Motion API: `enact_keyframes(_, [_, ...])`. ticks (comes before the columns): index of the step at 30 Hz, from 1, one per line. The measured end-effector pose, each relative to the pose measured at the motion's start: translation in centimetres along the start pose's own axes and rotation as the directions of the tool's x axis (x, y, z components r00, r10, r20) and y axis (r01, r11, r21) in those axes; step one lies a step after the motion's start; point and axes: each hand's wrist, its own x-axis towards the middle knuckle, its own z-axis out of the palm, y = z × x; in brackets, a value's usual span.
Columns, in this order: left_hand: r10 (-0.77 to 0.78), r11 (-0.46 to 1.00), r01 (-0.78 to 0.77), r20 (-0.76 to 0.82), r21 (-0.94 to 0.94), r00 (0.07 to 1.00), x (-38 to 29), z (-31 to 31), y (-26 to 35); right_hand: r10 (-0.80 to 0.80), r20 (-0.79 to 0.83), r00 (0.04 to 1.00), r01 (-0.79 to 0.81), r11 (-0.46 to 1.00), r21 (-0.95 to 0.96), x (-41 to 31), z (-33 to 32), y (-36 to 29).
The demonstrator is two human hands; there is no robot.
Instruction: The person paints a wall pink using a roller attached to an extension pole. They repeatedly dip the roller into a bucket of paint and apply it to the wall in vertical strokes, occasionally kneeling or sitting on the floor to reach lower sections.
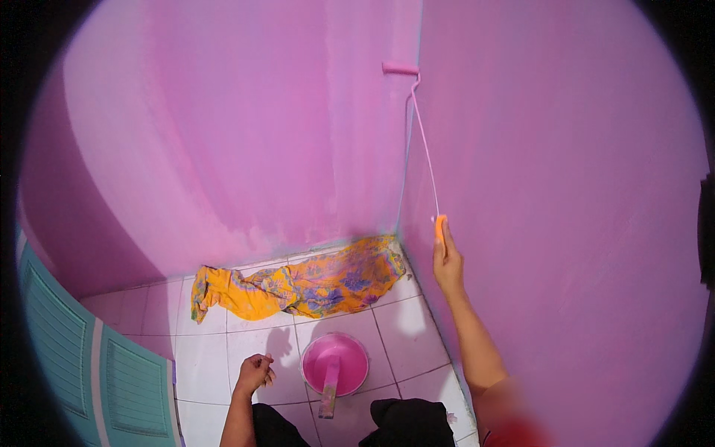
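Observation:
My right hand [448, 268] grips the orange handle [441, 228] of a paint roller. Its long thin metal frame runs up to a pink roller sleeve [400, 68], which lies level at the left wall, close beside the corner. My left hand [256, 372] holds nothing; its fingers are loosely bent and apart, above the tiled floor. To the right of it stands a round bucket [302, 366] of pink paint. A paint-smeared flat stick [329, 388] leans in the bucket and juts over the near rim.
An orange patterned cloth [313, 285] lies crumpled along the foot of the pink wall [268, 139]. Another pink wall [547, 195] rises close on my right. A teal panelled door [134, 385] stands at lower left. White tiles [346, 329] cover the floor.

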Motion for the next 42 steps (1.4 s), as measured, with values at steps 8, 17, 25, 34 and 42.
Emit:
enact_keyframes(8, [-0.003, 1.000, 0.003, 0.042, 0.011, 0.999, 1.1, 1.3, 0.6, -0.184, -0.112, 0.977, 0.178, 0.982, -0.064, 13.7, -2.8, -8.5])
enact_keyframes(17, [0.008, 1.000, -0.008, 0.035, -0.003, 0.999, 0.3, 1.0, 1.0, -0.043, -0.048, 0.998, 0.038, 0.994, -0.107, 12.9, -3.2, -11.3])
enact_keyframes(25, [0.002, 1.000, -0.002, 0.031, -0.015, 1.000, 0.3, 0.6, 0.5, 0.052, 0.042, 0.998, -0.041, 0.972, -0.233, -4.2, 0.6, 0.8])
enact_keyframes(34, [0.024, 0.999, -0.024, 0.017, -0.024, 1.000, -0.6, 0.4, 1.2, 0.011, 0.017, 1.000, -0.009, 0.991, -0.136, -7.6, 1.0, 1.5])
enact_keyframes(42, [0.064, 0.998, -0.065, 0.014, 0.010, 0.998, -0.9, 0.3, 1.3, -0.180, -0.118, 0.977, 0.165, 0.978, -0.129, 10.1, -1.4, -8.8])
